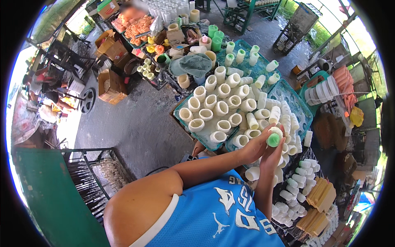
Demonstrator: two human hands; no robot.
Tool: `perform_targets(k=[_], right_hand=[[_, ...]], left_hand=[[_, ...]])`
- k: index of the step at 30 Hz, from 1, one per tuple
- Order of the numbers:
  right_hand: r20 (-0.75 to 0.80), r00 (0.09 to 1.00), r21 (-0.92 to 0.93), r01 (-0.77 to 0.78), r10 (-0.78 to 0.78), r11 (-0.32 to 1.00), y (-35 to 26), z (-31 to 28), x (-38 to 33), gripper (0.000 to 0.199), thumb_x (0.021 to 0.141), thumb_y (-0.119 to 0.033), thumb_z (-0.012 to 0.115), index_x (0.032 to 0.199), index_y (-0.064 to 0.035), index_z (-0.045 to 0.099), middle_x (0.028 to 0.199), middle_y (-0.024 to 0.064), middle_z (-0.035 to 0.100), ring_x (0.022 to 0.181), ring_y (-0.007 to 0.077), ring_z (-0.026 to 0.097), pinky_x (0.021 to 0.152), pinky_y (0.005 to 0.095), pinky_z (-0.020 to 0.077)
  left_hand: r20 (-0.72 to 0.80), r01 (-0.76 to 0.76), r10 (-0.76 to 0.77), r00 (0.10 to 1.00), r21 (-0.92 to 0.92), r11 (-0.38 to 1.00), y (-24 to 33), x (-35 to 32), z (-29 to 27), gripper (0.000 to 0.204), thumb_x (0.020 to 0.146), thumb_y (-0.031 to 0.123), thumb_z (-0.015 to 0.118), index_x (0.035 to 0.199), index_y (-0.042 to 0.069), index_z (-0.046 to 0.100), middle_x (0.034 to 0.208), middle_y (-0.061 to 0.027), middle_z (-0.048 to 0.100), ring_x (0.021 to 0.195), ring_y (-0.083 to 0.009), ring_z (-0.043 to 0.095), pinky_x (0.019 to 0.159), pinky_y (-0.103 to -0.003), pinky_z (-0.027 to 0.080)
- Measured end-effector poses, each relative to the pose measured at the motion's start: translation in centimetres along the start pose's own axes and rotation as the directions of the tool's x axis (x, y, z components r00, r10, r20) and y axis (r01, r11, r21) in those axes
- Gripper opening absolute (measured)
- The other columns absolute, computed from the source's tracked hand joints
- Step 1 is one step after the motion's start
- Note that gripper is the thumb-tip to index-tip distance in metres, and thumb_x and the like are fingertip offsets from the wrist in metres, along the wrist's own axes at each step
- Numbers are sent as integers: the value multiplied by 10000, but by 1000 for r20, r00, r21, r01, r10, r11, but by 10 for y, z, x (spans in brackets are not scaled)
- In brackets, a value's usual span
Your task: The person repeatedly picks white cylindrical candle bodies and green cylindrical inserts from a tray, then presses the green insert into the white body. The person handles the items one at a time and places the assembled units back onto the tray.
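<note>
left hand [256, 147] curling closed around green cylinder [273, 140] | right hand [275, 153] gripping the cylinder from below, wrist bent upward | both hovering just beside teal tray [288, 95] of cream cups [221, 108]

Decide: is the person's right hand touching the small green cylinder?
Touching. The head view shows the right hand with its fingers wrapped round the green cylinder.

Both hands [267, 148] boxed in: cream moulds fill the teal tray [181, 108] ahead, more stacked along its right edge. White tubes [298, 181] crowd the rack at right, yellow blocks [319, 195] beyond. Only open lane is the bare concrete floor [140, 123] off the tray's left edge. Far edge is blocked by a grey cap [193, 64] and green cups [214, 37].
</note>
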State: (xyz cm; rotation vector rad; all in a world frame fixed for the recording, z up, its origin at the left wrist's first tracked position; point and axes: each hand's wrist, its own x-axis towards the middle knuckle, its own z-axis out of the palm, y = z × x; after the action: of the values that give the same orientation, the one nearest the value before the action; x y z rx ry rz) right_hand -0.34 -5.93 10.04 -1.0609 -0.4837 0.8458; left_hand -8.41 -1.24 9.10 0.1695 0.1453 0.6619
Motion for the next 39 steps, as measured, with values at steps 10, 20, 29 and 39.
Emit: perform_targets(k=[10,20,29,39], right_hand=[[124,967,-478,256,-224,840,-13,32,-4,647,1182,-491,352,1560,7,519,1513,187,580,1317,284,615,1106,382,487],[70,901,-629,374,-429,682,-9,54,-15,640,1174,-479,398,1342,81,659,1270,216,714,1128,301,705,988,405,562],[-234,967,-251,39,-100,967,38,30,15,471,1152,-317,529,1354,94,638,1278,180,708,1111,239,712,952,348,593],[-347,934,-2,-97,90,995,26,24,31,395,1132,-272,560,1332,60,639,1262,157,707,1069,253,740,903,378,635]], left_hand=[[102,-245,224,969,470,848,30,-7,-10,517,1174,316,473,1619,52,461,1580,-92,532,1410,-190,531,1203,-338,397],[-9,-468,572,820,564,680,34,-16,9,369,1166,284,519,1302,-11,695,1174,-52,704,1085,-130,652,980,-304,523],[-414,-231,395,820,392,890,26,14,-42,381,1148,308,555,1195,-15,753,1066,-54,777,929,-115,700,834,-292,568],[-256,46,-96,962,-193,980,12,23,-52,334,1080,261,616,1316,37,695,1320,-110,737,1172,-255,719,1053,-412,561]])
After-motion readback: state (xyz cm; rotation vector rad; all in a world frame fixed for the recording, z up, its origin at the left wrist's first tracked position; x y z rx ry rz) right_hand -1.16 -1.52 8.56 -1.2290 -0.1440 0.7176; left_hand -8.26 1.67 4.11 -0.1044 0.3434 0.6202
